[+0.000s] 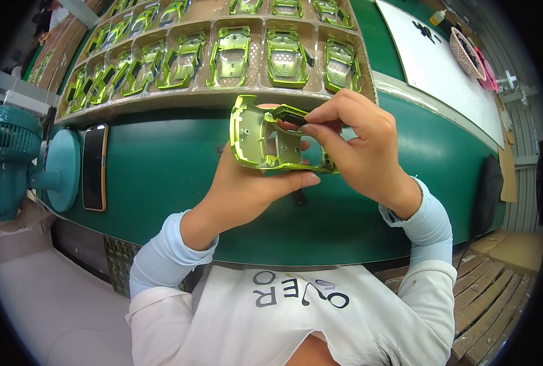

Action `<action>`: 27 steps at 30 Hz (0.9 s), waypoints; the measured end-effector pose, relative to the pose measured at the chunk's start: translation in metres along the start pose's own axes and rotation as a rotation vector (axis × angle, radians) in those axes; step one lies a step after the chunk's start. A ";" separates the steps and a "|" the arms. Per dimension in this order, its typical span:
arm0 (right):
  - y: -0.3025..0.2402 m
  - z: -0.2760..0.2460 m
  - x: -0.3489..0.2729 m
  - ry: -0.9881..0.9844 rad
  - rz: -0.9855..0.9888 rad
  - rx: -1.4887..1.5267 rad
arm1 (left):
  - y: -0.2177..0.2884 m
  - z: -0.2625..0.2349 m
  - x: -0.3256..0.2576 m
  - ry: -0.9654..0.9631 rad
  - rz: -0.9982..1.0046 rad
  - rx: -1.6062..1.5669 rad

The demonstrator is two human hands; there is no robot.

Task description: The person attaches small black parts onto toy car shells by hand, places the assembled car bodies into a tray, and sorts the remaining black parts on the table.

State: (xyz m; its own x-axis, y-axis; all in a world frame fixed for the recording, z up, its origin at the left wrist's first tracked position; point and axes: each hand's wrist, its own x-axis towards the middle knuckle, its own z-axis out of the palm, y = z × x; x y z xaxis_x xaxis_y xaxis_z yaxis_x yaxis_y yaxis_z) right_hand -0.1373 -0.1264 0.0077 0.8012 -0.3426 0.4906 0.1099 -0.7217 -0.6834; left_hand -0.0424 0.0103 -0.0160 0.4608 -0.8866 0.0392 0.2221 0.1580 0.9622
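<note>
Head view: at far left a teal desk fan [12,160] stands beside a dark phone in an orange case [94,167] on the green table [161,171]. The left hand [247,189] cradles a shiny metallic-green toy car body shell [265,137] (underside up), fingers wrapped beneath. The right hand [360,146] pinches a small black insert [291,116] against it.

- The single head camera is looking steeply down from above the person's own chest, facing forward over the green table [161,165].
- It is sitting close, its fisheye bending the table's far edge.
</note>
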 end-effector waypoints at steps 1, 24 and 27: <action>0.001 0.003 0.000 0.014 -0.037 -0.006 | 0.002 -0.001 0.000 -0.030 -0.023 0.043; 0.009 0.005 -0.003 -0.091 -0.204 -0.267 | -0.003 0.003 -0.002 -0.075 -0.016 0.206; 0.006 0.001 -0.007 -0.195 -0.169 -0.320 | -0.001 -0.001 -0.003 -0.107 0.035 0.363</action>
State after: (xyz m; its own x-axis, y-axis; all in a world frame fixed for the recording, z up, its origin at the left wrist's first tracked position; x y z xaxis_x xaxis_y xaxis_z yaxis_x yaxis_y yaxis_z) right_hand -0.1417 -0.1280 -0.0006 0.8874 -0.1046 0.4490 0.0859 -0.9194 -0.3839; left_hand -0.0428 0.0135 -0.0176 0.3660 -0.9269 0.0835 -0.1200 0.0420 0.9919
